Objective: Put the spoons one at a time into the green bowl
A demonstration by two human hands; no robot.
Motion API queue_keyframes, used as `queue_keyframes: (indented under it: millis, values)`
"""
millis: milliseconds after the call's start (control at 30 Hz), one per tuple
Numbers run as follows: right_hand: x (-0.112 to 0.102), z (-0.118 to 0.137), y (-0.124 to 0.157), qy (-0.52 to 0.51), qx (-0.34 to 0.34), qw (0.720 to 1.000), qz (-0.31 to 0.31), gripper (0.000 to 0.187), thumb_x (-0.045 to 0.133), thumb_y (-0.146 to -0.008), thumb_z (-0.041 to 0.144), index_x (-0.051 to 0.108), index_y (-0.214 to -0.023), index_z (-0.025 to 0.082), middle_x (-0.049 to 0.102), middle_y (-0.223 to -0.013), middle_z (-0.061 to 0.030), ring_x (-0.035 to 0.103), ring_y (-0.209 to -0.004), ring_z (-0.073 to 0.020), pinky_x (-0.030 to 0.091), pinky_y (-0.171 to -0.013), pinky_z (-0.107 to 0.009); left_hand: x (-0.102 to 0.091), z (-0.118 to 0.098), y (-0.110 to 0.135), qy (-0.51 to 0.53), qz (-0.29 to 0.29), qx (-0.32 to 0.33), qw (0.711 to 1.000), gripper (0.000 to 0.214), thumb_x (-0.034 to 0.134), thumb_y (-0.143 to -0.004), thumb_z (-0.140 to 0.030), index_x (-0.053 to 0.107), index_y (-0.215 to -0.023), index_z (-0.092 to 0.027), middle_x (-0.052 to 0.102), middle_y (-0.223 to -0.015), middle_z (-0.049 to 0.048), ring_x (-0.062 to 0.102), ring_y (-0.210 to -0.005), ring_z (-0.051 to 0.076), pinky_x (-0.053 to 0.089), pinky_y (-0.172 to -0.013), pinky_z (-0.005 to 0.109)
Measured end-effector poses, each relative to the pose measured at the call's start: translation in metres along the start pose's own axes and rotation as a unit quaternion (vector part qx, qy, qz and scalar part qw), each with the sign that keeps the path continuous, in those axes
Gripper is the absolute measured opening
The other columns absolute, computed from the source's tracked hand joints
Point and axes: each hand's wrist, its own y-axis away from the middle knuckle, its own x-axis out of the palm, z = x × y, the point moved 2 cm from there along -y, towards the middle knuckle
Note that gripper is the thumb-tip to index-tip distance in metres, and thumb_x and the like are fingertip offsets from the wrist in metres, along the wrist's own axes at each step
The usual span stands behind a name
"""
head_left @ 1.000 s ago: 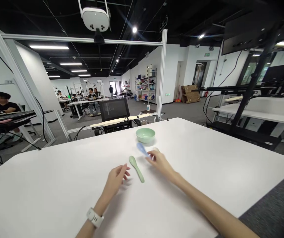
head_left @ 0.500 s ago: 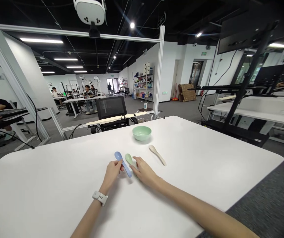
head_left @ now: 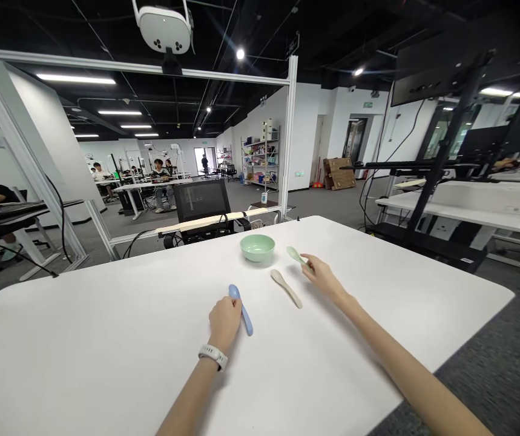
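My left hand (head_left: 226, 322) is closed on a blue spoon (head_left: 247, 318), its bowl end pointing away from me, low over the white table (head_left: 141, 339). Farther right, my right hand (head_left: 322, 275) pinches the handle of a light green spoon (head_left: 294, 254). Between the two hands lies a beige spoon (head_left: 287, 289), touched by neither. A green bowl (head_left: 258, 249) stands upright behind it, to the left of the green spoon. Whether either held spoon touches the tabletop I cannot tell.
Beyond the table's far edge are a black mesh chair (head_left: 201, 200) and a metal frame post (head_left: 289, 139). A monitor stand (head_left: 436, 157) and another white desk (head_left: 468, 206) are at the right. People sit at desks in the background.
My right hand has carried the green spoon away to the right, past the beige spoon. My left hand has shifted slightly right and nearer with the blue spoon.
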Motion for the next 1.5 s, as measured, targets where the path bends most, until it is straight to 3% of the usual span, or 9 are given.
queue_keyframes:
  millis: [167, 333, 733, 1067, 1367, 1500]
  values:
    - [-0.022, -0.066, -0.001, 0.087, 0.039, 0.995, 0.021, 0.045, 0.049, -0.091, 0.033, 0.071, -0.127, 0.015, 0.073, -0.096, -0.0117, 0.067, -0.084, -0.0248, 0.053, -0.086, -0.037, 0.007, -0.003, 0.002, -0.038, -0.010, 0.015, 0.999, 0.047, 0.032, -0.101, -0.034, 0.076, -0.095, -0.016, 0.083, -0.107, 0.0152, 0.073, -0.101, 0.026, 0.043, -0.081, 0.035]
    - [-0.023, -0.089, 0.005, 0.129, 0.072, 0.988, 0.055, 0.042, 0.048, -0.092, 0.030, 0.077, -0.118, 0.014, 0.075, -0.104, -0.0147, 0.071, -0.097, -0.0281, 0.052, -0.094, -0.036, 0.011, -0.004, 0.002, -0.055, -0.012, 0.027, 0.998, 0.052, 0.029, -0.103, -0.034, 0.076, -0.093, -0.016, 0.083, -0.106, 0.0174, 0.074, -0.101, 0.027, 0.044, -0.081, 0.035]
    - [-0.027, -0.089, 0.009, 0.135, 0.093, 0.986, 0.034, 0.042, 0.052, -0.092, 0.028, 0.079, -0.121, 0.016, 0.073, -0.107, -0.0135, 0.070, -0.097, -0.0258, 0.052, -0.093, -0.033, 0.014, -0.004, 0.001, -0.037, -0.032, 0.031, 0.998, 0.053, 0.031, -0.103, -0.036, 0.077, -0.088, -0.015, 0.083, -0.102, 0.0202, 0.075, -0.099, 0.030, 0.046, -0.081, 0.037]
    - [-0.028, -0.089, 0.010, 0.162, 0.107, 0.979, 0.057, 0.048, 0.049, -0.098, 0.034, 0.074, -0.132, 0.012, 0.072, -0.116, -0.0177, 0.070, -0.099, -0.0277, 0.051, -0.091, -0.035, 0.013, -0.007, 0.002, -0.042, -0.030, 0.034, 0.998, 0.056, 0.028, -0.103, -0.036, 0.078, -0.090, -0.012, 0.082, -0.103, 0.0226, 0.075, -0.100, 0.032, 0.047, -0.081, 0.039]
    - [-0.028, -0.089, 0.011, 0.160, 0.109, 0.980, 0.055, 0.047, 0.049, -0.098, 0.035, 0.075, -0.130, 0.013, 0.072, -0.115, -0.0175, 0.070, -0.100, -0.0284, 0.052, -0.092, -0.035, 0.013, -0.005, 0.003, -0.030, -0.034, 0.029, 0.999, 0.052, 0.031, -0.103, -0.039, 0.074, -0.081, -0.017, 0.083, -0.101, 0.0193, 0.075, -0.098, 0.029, 0.045, -0.080, 0.036]
    - [-0.028, -0.085, 0.010, 0.192, 0.088, 0.977, 0.044, 0.046, 0.050, -0.097, 0.033, 0.074, -0.131, 0.013, 0.071, -0.116, -0.0182, 0.069, -0.108, -0.0306, 0.050, -0.099, -0.038, 0.008, -0.002, 0.001, -0.018, -0.035, 0.038, 0.999, 0.057, 0.028, -0.104, -0.045, 0.072, -0.077, -0.020, 0.083, -0.093, 0.0168, 0.075, -0.090, 0.027, 0.044, -0.076, 0.034]
